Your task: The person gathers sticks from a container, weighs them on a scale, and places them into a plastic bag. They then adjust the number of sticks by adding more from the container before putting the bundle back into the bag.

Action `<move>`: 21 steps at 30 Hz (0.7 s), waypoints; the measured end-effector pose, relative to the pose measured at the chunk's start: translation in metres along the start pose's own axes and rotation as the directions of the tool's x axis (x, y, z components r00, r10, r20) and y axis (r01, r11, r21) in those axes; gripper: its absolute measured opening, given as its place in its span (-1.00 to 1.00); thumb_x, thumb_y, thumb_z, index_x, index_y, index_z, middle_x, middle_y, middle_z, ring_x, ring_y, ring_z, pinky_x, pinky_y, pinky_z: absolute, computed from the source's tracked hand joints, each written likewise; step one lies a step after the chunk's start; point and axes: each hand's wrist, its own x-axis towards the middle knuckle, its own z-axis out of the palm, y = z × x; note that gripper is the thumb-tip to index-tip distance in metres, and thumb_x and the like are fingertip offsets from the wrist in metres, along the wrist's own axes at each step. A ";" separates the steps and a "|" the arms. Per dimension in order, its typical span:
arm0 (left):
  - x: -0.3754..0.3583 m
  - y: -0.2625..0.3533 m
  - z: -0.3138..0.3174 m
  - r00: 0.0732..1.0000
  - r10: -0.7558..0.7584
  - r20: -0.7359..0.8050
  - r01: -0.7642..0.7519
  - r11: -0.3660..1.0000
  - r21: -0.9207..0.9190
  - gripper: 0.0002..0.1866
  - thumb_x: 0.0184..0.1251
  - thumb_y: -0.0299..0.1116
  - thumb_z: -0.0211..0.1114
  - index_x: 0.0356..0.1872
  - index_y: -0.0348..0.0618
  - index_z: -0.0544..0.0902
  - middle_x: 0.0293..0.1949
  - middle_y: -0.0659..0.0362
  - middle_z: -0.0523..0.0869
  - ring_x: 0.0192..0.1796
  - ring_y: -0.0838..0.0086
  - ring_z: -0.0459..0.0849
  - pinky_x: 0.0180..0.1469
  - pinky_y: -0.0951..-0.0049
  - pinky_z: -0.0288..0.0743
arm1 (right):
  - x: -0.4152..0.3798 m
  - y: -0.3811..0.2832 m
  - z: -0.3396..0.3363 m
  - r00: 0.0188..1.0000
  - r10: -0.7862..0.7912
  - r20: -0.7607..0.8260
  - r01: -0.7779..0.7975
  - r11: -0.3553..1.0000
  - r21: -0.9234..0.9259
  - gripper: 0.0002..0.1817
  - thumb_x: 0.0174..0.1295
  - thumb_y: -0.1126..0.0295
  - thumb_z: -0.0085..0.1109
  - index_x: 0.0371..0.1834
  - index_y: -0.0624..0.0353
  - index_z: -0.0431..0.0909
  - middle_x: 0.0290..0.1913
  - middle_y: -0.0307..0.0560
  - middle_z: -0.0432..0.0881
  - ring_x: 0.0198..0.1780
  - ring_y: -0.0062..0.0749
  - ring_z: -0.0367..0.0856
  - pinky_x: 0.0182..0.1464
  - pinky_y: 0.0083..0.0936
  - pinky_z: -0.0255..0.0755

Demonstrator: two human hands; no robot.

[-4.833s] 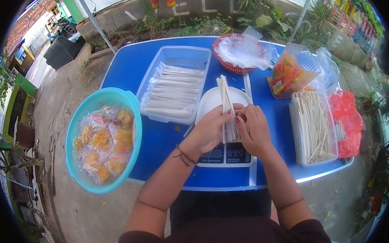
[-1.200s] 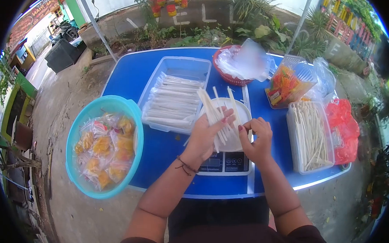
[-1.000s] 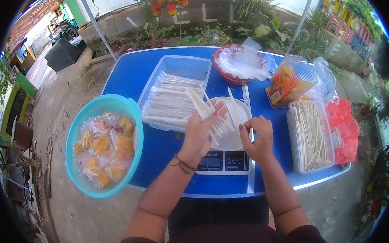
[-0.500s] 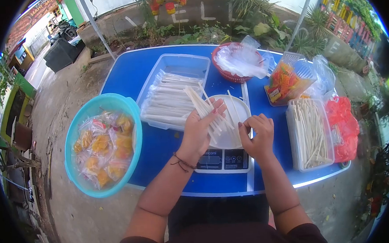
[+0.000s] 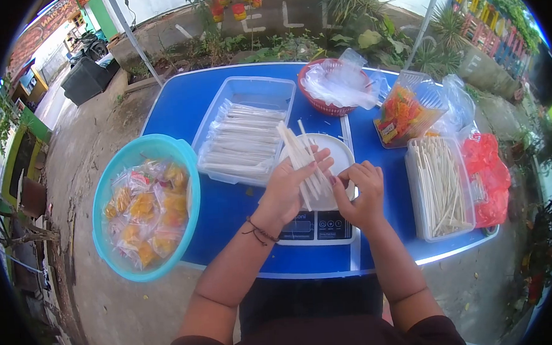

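My left hand (image 5: 289, 184) holds a bunch of pale sticks (image 5: 299, 159), fanned a little, above the white round plate of a kitchen scale (image 5: 340, 150). Beside it on the right, my right hand (image 5: 359, 190) has its thumb and fingers pressed together near the lower ends of the bunch; what they hold, if anything, is too small to tell. The scale's dark display panel (image 5: 334, 225) shows below the hands. To the left, a clear plastic tub (image 5: 206, 123) holds wrapped bundles of sticks (image 5: 243, 137).
A turquoise basin (image 5: 193, 205) with bagged yellow food stands at the left. Behind the scale is a red basket (image 5: 329, 107) with plastic bags. On the right are a container of orange pieces (image 5: 404, 112), a box of loose sticks (image 5: 440, 182) and a red bag (image 5: 488, 180).
The bunch of sticks has shifted slightly right with my left hand and stands more upright. My right hand has moved slightly left, closer to the bunch.
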 end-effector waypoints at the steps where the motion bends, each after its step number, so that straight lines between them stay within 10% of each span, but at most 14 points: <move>1: -0.001 -0.002 0.001 1.000 -0.010 0.025 0.010 1.000 0.025 -0.58 0.46 -0.58 0.05 0.30 -0.34 0.29 0.24 -0.10 0.52 0.27 0.24 0.55 0.28 0.30 0.53 | -0.001 0.000 0.001 1.000 -0.002 0.012 0.001 1.000 0.028 -0.88 -0.03 0.44 0.28 -0.59 0.08 0.50 -0.56 -0.28 0.53 -0.43 -0.35 0.42 -0.27 -0.38 0.14; 21: 0.000 -0.001 -0.001 0.999 0.049 -0.014 -0.048 0.996 0.078 -0.54 0.45 -0.61 0.05 0.33 -0.39 0.27 0.25 -0.12 0.50 0.26 0.24 0.57 0.29 0.32 0.53 | 0.000 0.006 -0.001 0.995 0.102 -0.005 -0.101 0.988 0.113 -0.87 0.01 0.51 0.27 -0.58 0.14 0.50 -0.54 -0.22 0.53 -0.43 -0.32 0.41 -0.24 -0.37 0.13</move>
